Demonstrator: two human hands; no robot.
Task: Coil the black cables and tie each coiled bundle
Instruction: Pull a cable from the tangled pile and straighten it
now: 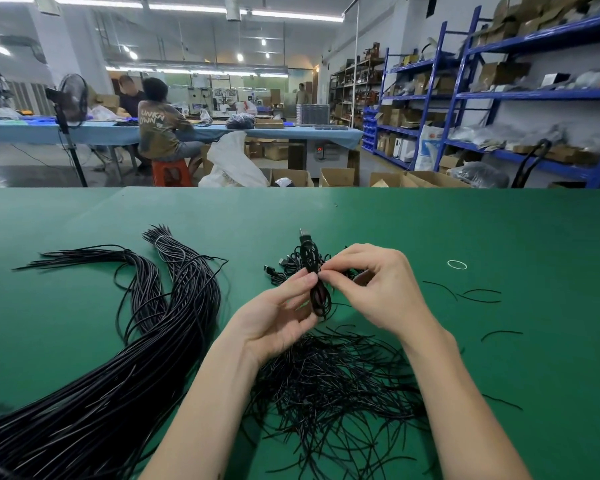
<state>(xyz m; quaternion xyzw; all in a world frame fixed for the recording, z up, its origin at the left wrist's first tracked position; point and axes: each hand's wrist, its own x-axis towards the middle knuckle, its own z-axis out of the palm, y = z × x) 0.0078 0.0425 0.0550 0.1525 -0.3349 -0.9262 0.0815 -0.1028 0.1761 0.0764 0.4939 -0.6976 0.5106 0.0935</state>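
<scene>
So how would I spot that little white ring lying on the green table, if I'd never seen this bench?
Start at the green table and look to the right of the person's right hand. There, alone on bare green beyond a few stray black tie wires, lies the white ring. It is the only pale, closed loop on the table; everything near it is black and straight or curved.

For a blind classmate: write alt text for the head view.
Both hands, left and right, hold a coiled cable upright over a green table, pinching its middle. Ties lie below, uncoiled cables to the left.
</scene>
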